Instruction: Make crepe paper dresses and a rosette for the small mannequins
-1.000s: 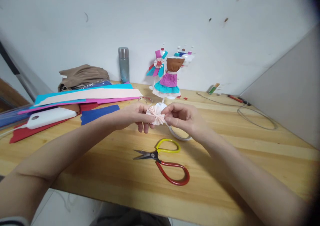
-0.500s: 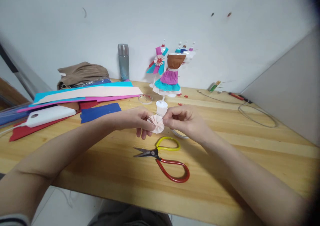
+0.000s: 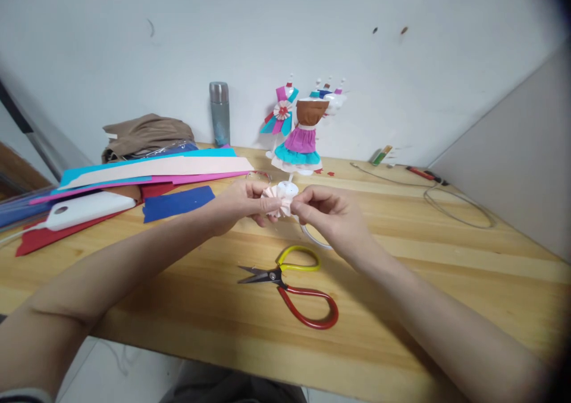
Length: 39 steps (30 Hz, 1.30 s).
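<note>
Pleated pale-pink rosette [image 3: 286, 207] is held above the counter [image 3: 178, 278], between the open scissors [image 3: 273, 276] on the near side and the skirted mini mannequin [image 3: 304, 139] on the far side. The left hand's [image 3: 238, 205] grip pinches its left part, thumb across the folds; the right hand's [image 3: 333, 211] grip pinches its right edge. A light left thumb should spare the pleats, with small, even right-hand tugs spreading them outward.
</note>
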{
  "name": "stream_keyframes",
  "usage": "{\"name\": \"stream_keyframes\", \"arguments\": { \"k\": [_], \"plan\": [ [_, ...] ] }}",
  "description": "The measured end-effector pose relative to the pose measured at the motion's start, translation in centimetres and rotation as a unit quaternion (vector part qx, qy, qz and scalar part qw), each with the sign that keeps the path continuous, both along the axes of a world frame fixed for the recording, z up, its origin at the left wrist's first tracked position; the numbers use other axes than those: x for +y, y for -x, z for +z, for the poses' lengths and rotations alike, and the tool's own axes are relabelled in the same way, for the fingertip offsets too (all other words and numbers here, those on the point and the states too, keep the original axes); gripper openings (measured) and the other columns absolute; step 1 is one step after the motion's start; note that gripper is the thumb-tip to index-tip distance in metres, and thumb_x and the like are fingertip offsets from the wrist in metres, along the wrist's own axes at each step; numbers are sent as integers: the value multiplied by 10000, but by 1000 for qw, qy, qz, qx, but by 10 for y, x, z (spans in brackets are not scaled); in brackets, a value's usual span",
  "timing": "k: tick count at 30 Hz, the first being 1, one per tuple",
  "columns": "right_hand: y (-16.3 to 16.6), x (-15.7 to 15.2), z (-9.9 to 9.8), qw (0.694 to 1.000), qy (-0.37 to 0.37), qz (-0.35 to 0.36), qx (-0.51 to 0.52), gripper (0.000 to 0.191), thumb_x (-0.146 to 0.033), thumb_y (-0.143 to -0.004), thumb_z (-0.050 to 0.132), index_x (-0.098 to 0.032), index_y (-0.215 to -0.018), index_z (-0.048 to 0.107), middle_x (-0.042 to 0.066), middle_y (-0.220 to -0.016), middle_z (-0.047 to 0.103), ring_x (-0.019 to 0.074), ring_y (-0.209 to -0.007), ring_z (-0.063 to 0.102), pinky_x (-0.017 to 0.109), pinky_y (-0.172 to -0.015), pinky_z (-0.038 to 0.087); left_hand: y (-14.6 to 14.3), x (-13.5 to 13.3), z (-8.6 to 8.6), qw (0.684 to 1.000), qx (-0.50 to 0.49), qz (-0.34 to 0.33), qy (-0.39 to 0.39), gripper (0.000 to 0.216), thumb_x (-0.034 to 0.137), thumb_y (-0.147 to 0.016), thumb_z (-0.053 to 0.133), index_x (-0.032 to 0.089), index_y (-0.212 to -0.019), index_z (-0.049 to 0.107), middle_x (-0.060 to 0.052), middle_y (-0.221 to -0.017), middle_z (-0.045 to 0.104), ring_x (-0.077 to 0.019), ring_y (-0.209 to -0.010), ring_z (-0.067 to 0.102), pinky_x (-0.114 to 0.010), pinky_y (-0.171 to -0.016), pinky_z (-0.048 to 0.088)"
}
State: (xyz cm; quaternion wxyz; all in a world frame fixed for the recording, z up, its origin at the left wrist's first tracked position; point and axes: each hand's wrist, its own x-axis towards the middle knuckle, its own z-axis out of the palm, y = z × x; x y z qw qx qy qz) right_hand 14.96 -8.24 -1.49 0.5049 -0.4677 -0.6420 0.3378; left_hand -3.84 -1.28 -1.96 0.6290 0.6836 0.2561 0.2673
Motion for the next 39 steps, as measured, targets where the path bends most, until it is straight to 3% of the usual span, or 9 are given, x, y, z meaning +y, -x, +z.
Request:
{"name": "stream_keyframes", "arguments": {
  "k": [6,10,17,23,25,28,33,39],
  "plan": [
    [-2,1,-2,999,38,21,-25,253,-412,-735,722,-200,-646,617,3,-579,583,124,-544,478,276,-519,385,0,-2,3,1000,-3,22,-9,368,443,-654,842,109,-765,734,-55,-747,712,-108,-664,611,-193,-587,495],
    [-2,3,-3,998,63,22,-15,236,-386,-684,717,-203,-596,597,-14,-523,549,109,-503,442,264,-495,359,0,-5,6,998,32,20,-45,278,364,-676,818,106,-726,729,-28,-664,672,-92,-619,571,-194,-592,477],
    [2,1,-2,990,136,34,-1,133,-289,-582,633,-199,-492,593,-32,-446,497,88,-454,392,257,-486,284,1,-5,2,980,149,-49,-124,218,333,-737,747,116,-728,737,-5,-606,644,-88,-560,533,-194,-544,397],
    [1,6,-10,981,177,67,53,173,-317,-597,652,-195,-508,567,-44,-434,469,76,-434,355,245,-462,261,1,-4,5,978,158,-74,-118,187,299,-743,730,117,-700,736,-11,-619,663,-80,-562,543,-178,-533,391],
    [-2,6,-7,987,143,72,29,192,-343,-634,672,-193,-555,581,-35,-471,501,88,-461,399,249,-481,301,2,-4,7,982,147,-66,-97,191,302,-742,740,112,-728,752,-31,-650,690,-93,-592,576,-185,-565,438],
    [-8,2,3,995,37,80,-37,155,-341,-690,691,-198,-711,638,-8,-612,590,115,-538,485,266,-525,377,4,-3,9,989,127,-54,-57,202,306,-714,776,110,-762,766,-47,-683,712,-108,-629,612,-200,-603,490],
    [-15,-4,11,969,-121,96,-194,103,-322,-808,685,-234,-860,668,25,-782,656,154,-652,568,311,-633,479,4,-3,10,992,107,-61,-17,218,323,-692,813,116,-731,755,-39,-681,708,-109,-640,625,-203,-618,513],
    [-17,-2,4,952,-147,122,-238,94,-277,-889,618,-243,-905,704,31,-803,706,163,-680,610,320,-654,499,4,-6,15,992,100,-83,-1,230,331,-683,837,121,-721,751,-35,-677,704,-105,-641,621,-196,-613,511]
  ]
}}
